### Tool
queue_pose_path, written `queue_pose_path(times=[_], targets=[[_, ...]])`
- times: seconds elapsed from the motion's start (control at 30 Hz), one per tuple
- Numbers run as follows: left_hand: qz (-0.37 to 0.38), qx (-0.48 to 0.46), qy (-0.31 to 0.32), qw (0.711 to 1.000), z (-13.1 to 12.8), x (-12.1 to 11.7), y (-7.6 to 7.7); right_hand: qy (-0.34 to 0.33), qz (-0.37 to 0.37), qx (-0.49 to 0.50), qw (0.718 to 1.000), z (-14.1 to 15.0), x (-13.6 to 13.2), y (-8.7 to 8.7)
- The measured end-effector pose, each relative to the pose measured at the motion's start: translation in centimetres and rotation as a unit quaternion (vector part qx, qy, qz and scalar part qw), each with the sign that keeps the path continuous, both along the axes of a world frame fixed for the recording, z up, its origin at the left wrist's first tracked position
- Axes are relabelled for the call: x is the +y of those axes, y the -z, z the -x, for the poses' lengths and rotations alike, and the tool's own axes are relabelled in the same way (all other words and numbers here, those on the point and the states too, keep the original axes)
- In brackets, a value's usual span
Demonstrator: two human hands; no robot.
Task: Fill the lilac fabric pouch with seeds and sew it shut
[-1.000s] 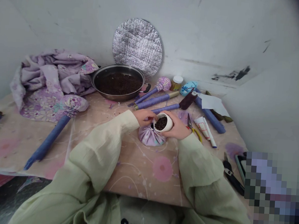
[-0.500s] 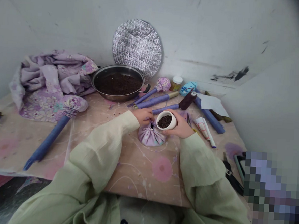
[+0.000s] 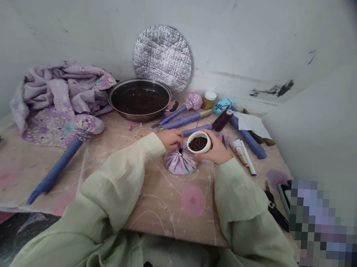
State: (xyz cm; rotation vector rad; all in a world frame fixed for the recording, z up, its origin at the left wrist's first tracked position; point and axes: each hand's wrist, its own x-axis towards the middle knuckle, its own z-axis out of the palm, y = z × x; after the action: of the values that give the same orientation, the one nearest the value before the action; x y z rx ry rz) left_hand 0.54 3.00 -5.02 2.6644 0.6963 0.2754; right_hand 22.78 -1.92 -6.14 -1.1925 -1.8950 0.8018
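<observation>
My right hand (image 3: 218, 149) is wrapped round a small white cup (image 3: 207, 145) of dark brown granules (image 3: 197, 144), its mouth tilted toward me and to the left. Just left of it, a gathered purple floral cloth pouch (image 3: 180, 162) sits on the table, with a small dark opening at its top. The closed fingers of my left hand (image 3: 171, 138) pinch the pouch's gathered edge at the back left. Cup and pouch lie very close together; whether they touch I cannot tell.
Behind my hands stands a wide pan (image 3: 139, 114) of dark granules, a silver foil disc (image 3: 162, 56) behind it. Purple cloth (image 3: 58, 90) is heaped at left near a blue-wrapped stick (image 3: 55, 170). A thread spool (image 3: 222, 120), a jar (image 3: 209, 100) and pliers (image 3: 278, 214) lie to the right.
The white cup in my right hand has moved slightly right, off the pouch's opening, and now sits more upright. My left hand has stayed at the pouch's edge.
</observation>
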Motion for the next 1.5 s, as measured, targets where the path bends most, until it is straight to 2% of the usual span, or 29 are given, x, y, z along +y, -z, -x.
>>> queue_pose_path(times=[0.17,0.33,0.43,0.53,0.67,0.87,0.97,1.1,1.27,1.4,1.5], targets=[[-0.003,-0.016,-0.021,1.000,0.1,0.2,0.0,0.022,0.010,0.023,0.999,-0.3,-0.4,0.5],[0.002,0.012,-0.139,0.990,0.0,-0.2,-0.3,0.054,0.008,0.058,0.997,-1.2,-1.1,1.5],[-0.005,0.042,-0.180,0.983,-0.3,-0.4,-0.1,0.076,0.014,0.089,0.993,-1.7,-1.4,2.7],[-0.023,0.039,-0.177,0.983,-0.6,-0.3,0.5,0.105,0.006,0.112,0.988,-2.1,-1.5,3.8],[-0.033,0.026,-0.106,0.993,-0.6,-0.1,1.1,0.116,-0.003,0.119,0.986,-2.1,-1.7,4.6],[-0.110,0.109,-0.068,0.986,-0.9,-1.3,0.0,0.106,-0.002,0.118,0.987,-1.9,-1.9,4.6],[-0.109,0.117,-0.094,0.983,-1.1,-1.8,-0.6,0.101,-0.011,0.127,0.987,-1.9,-2.0,4.8],[-0.067,0.131,-0.119,0.982,-1.3,-1.5,-0.9,0.095,-0.014,0.136,0.986,-2.0,-2.0,5.0],[-0.022,0.216,-0.136,0.967,-2.2,-0.9,-1.1,0.115,-0.038,0.149,0.981,-2.2,-2.1,5.1],[-0.030,0.267,-0.166,0.949,-3.2,-1.5,-1.2,0.123,-0.046,0.150,0.980,-2.5,-2.0,5.5],[-0.029,0.248,-0.212,0.945,-3.4,-2.3,-0.9,0.130,-0.046,0.153,0.979,-2.7,-1.9,5.9]])
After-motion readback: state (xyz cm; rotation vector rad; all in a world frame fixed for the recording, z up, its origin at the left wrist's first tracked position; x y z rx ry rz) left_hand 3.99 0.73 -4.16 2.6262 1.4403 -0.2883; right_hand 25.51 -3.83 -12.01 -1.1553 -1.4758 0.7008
